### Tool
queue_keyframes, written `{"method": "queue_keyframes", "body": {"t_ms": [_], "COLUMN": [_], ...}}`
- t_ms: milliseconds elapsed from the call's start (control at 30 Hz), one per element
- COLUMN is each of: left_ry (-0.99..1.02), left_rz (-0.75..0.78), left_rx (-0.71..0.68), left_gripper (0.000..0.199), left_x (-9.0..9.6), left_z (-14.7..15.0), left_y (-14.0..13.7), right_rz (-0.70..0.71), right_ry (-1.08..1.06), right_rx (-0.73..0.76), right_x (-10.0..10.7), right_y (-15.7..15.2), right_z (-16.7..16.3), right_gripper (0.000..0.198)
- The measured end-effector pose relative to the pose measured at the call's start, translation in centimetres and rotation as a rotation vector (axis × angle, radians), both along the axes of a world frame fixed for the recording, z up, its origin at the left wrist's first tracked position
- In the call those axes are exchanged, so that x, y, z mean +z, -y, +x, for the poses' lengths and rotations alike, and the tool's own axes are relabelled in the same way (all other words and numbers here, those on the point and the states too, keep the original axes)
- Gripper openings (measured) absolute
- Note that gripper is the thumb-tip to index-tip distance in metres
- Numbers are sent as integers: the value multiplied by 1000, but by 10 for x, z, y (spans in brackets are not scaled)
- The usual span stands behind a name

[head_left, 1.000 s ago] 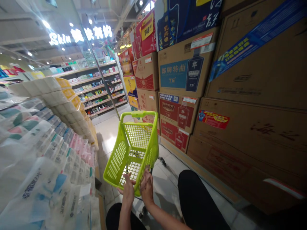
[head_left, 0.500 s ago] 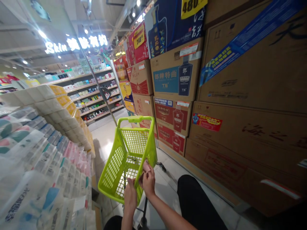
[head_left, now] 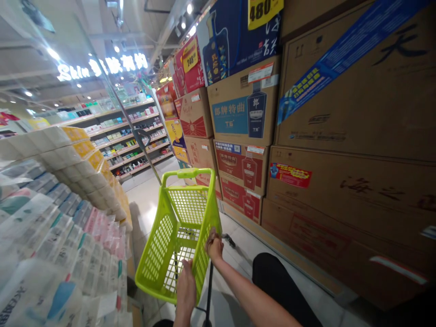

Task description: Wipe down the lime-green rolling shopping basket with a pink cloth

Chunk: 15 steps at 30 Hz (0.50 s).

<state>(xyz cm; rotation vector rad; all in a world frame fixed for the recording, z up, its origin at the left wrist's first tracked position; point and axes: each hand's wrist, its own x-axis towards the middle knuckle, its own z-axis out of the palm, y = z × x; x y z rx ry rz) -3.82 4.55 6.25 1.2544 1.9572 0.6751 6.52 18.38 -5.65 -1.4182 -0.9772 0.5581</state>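
Observation:
A lime-green shopping trolley (head_left: 180, 200) with perforated basket walls stands in front of me. Nothing lies in the visible part of its basket. My left hand (head_left: 185, 286) is closed over the basket's near rim, thumb upward; its other fingers are mostly hidden. Farther forward, my right hand (head_left: 214, 247) is against the outside of the right wall. Its fingers are curled together, and whatever may be inside them is hidden.
Stacked cartons (head_left: 243, 113) line the right side, close to my black-clad knee (head_left: 272, 281). Wrapped paper packs (head_left: 85, 245) are piled at left. A slanted metal pole (head_left: 124, 111) stands beyond the trolley, before stocked shelves (head_left: 136, 141).
My right hand has moved away from my left, to the right along the basket's outer wall. The left hand remains at the rim. The view has shifted slightly.

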Motion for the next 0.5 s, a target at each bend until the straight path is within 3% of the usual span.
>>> {"method": "queue_keyframes", "body": {"t_ms": [233, 400, 500], "left_ry": [63, 93, -82], "left_rz": [32, 88, 222], "left_rx": [-67, -162, -246], "left_gripper": [98, 86, 70], "left_x": [-5, -15, -26], "left_z": [3, 12, 9], "left_y": [2, 4, 11], "right_rz": [225, 225, 143], "right_ry": [-22, 81, 188], "right_rx": [70, 121, 135], "right_x": [16, 37, 43], "right_y": [-52, -88, -91], "right_z": [34, 57, 66], "right_gripper": [49, 51, 53]}}
